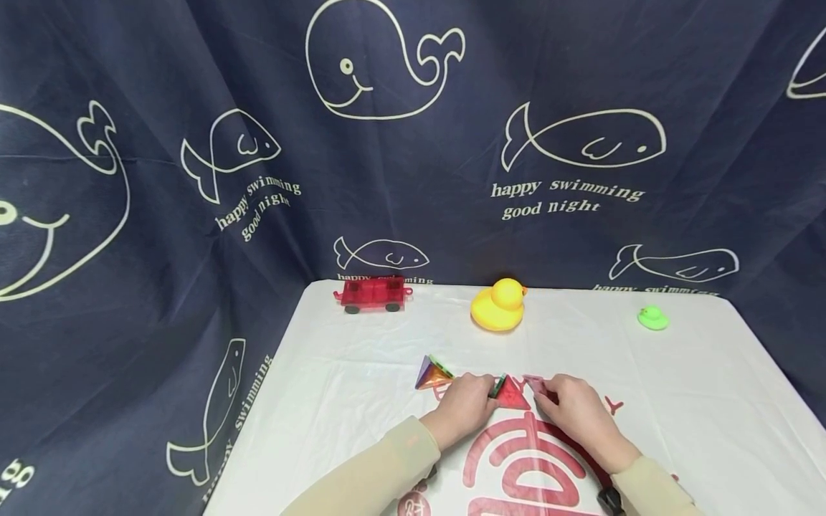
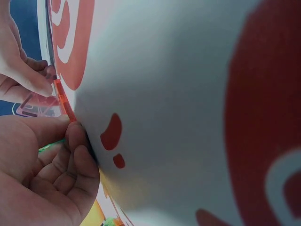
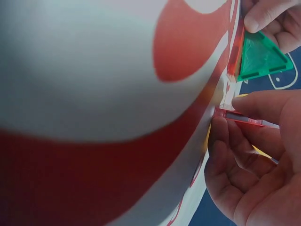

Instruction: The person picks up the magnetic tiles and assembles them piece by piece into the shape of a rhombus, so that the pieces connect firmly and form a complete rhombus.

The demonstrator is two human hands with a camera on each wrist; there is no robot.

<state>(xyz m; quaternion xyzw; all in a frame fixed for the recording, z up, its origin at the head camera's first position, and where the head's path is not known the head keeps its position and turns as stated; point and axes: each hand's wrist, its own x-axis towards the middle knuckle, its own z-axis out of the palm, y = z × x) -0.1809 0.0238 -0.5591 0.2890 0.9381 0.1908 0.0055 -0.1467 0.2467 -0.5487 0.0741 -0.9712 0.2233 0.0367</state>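
Note:
My left hand (image 1: 466, 408) pinches a green triangular magnetic tile (image 3: 263, 56) at a corner. The green tile stands along one edge of a red triangular tile (image 1: 514, 394), which lies on the table; the left fingertips are also close to that red tile. To the right of them, my right hand (image 1: 577, 412) pinches a pink tile (image 3: 241, 117) between thumb and fingers, tilted up off the table. A small gap separates the pink tile from the green one. Left of the left hand sits a small pyramid (image 1: 434, 374) of purple, orange and green tiles.
A red toy wagon (image 1: 374, 294) with black wheels stands at the back left of the white table (image 1: 361, 344). A yellow rubber duck (image 1: 498, 307) is at the back middle, a small green duck (image 1: 653, 318) at the back right. Behind hangs a dark blue curtain (image 1: 452, 179).

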